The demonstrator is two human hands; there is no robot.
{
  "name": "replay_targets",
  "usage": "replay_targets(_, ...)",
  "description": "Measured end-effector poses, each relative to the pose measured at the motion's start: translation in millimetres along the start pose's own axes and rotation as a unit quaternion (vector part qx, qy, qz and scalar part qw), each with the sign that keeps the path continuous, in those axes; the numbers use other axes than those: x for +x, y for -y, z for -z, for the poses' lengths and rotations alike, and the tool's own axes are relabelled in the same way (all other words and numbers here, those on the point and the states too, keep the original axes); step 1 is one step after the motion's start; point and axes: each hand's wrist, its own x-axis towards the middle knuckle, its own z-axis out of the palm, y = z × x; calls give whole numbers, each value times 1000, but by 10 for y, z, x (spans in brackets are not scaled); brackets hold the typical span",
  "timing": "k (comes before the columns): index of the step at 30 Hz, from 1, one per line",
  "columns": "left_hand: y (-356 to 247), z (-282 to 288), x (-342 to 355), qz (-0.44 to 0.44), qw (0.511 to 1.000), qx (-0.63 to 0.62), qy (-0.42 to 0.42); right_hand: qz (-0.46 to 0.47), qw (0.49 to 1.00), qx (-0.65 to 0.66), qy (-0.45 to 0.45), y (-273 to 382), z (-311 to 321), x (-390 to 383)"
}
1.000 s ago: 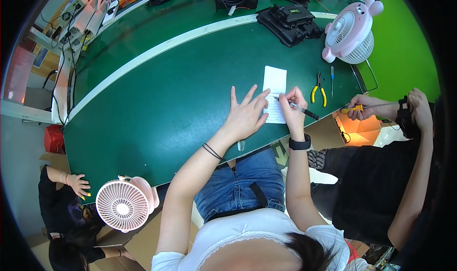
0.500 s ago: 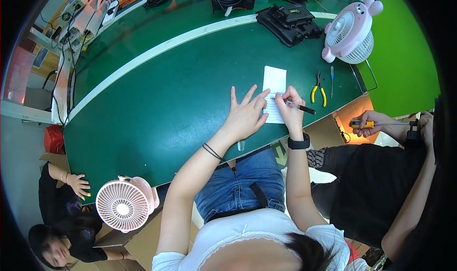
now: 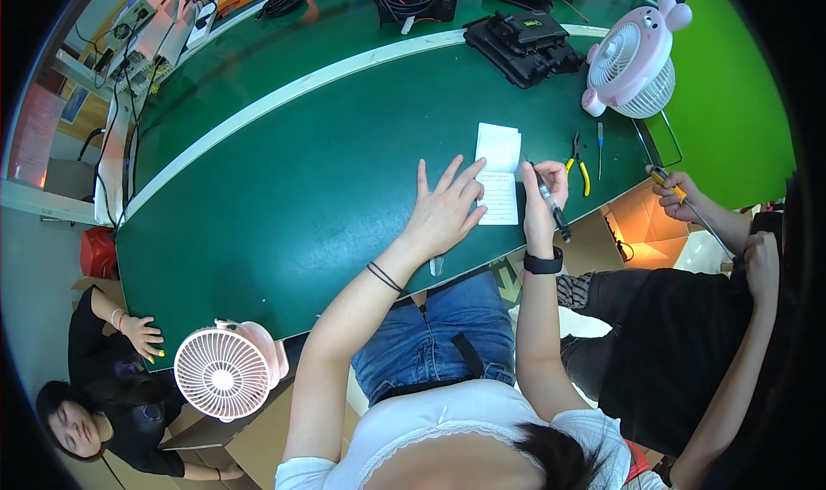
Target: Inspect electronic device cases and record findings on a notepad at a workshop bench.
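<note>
A small white notepad (image 3: 498, 199) lies unfolded on the green table, its upper leaf blank and its lower leaf bearing lines. My left hand (image 3: 446, 204) rests flat with fingers spread, the fingertips touching the notepad's left edge. Just right of the pad, my right hand (image 3: 544, 199) grips a dark pen (image 3: 555, 212), whose tip is lifted off the paper. Pliers with yellow handles (image 3: 579, 165) and a thin blue screwdriver (image 3: 601, 150) lie beyond my right hand.
A pink fan (image 3: 632, 60) and a black case (image 3: 523, 47) stand at the far right. Another pink fan (image 3: 222, 375) is at the near left edge, beside a person's hand (image 3: 140, 337). At right, a co-worker's hand (image 3: 680, 196) holds a yellow-handled screwdriver (image 3: 667, 184).
My right hand has moved with the pen from the notepad to its right side. My left hand stays put. The co-worker's screwdriver has tilted, its handle now higher.
</note>
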Motion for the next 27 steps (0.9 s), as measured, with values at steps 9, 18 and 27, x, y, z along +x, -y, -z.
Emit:
replay_targets(9,4,23,30,22,999,-19,-43,25,999,-24,9,-99,94,11)
replay_targets(18,22,-51,14,25,998,32,-37,33,998,-48,2,-47,54,7)
replay_targets(27,18,-59,17,31,998,45,-29,74,985,-153,37,25,74,8)
